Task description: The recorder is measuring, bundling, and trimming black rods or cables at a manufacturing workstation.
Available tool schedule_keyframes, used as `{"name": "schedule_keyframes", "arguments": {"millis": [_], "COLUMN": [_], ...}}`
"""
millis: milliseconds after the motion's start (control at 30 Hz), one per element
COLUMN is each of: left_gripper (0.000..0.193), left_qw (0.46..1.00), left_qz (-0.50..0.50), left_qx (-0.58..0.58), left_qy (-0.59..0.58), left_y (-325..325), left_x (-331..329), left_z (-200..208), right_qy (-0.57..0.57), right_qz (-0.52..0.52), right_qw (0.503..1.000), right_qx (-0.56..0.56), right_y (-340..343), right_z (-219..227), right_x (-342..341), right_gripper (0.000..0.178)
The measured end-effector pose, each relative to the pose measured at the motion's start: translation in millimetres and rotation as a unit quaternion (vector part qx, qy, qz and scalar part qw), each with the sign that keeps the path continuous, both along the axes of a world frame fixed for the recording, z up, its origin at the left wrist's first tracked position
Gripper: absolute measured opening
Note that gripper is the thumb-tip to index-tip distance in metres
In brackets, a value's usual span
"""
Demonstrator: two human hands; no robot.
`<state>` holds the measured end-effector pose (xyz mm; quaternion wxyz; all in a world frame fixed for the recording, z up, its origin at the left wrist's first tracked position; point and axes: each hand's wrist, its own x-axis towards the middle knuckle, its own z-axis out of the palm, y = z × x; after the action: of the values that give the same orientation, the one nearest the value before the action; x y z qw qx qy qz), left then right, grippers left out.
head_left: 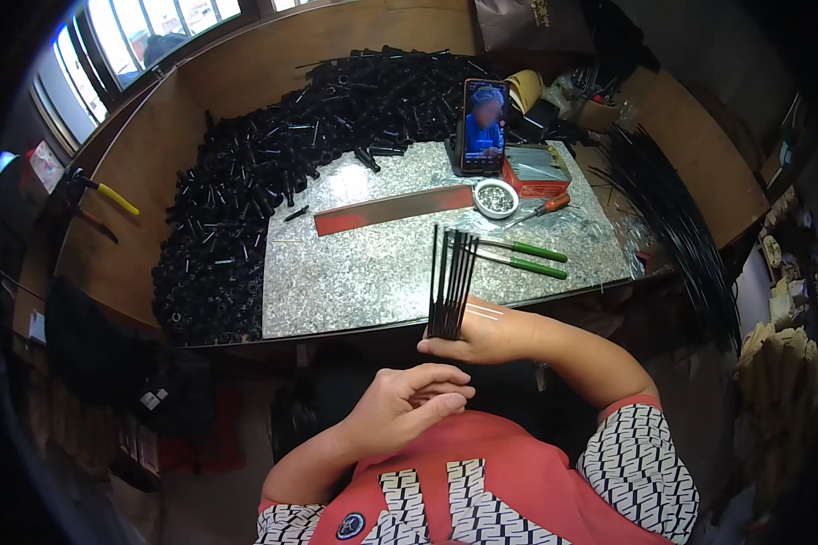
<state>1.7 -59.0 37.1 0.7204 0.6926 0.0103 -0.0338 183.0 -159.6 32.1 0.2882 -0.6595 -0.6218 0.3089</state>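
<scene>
My right hand (482, 334) is closed around the lower ends of a bundle of thin black rods (452, 282), just off the worktop's front edge. The rods stand nearly upright, their free ends fanned out over the worktop. Thin pale lines cross the back of this hand; I cannot tell what they are. Below and to its left, my left hand (409, 404) is held in front of my body, fingers loosely bent and thumb apart, with nothing visible in it. Behind the rods lie green-handled pliers (538, 259), partly hidden by them.
A large heap of short black tubular parts (273, 150) covers the back and left of the speckled worktop (354, 282). On it are a red-and-grey bar (395, 208), a white bowl of small metal pieces (496, 199), an orange-handled screwdriver (554, 203), a propped phone (484, 127) and long black rods (673, 209).
</scene>
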Motion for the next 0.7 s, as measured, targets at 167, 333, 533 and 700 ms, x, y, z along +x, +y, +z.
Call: {"name": "schedule_keyframes", "arguments": {"millis": [167, 333, 533, 700], "left_gripper": [0.022, 0.017, 0.051, 0.064], "left_qw": [0.994, 0.953, 0.887, 0.954], "left_qz": [0.076, 0.217, 0.297, 0.184], "left_qx": [0.008, 0.111, 0.199, -0.061], "left_qy": [-0.074, -0.18, -0.294, -0.231], "left_y": [11.4, 21.1, 42.5, 30.8], "left_x": [-6.4, -7.0, 17.8, 41.6], "left_z": [16.3, 35.5, 47.3, 64.1], "right_qy": [0.061, 0.04, 0.042, 0.028], "right_qz": [0.073, 0.089, 0.052, 0.065], "right_qw": [0.995, 0.995, 0.998, 0.997], "right_qx": [0.01, -0.021, -0.017, 0.043], "right_y": [8.1, 13.2, 13.9, 11.9], "right_z": [-17.5, -29.6, -26.4, -32.4], "right_x": [-10.8, -14.1, -19.8, -22.7], "right_gripper": [0.021, 0.024, 0.025, 0.025]}}
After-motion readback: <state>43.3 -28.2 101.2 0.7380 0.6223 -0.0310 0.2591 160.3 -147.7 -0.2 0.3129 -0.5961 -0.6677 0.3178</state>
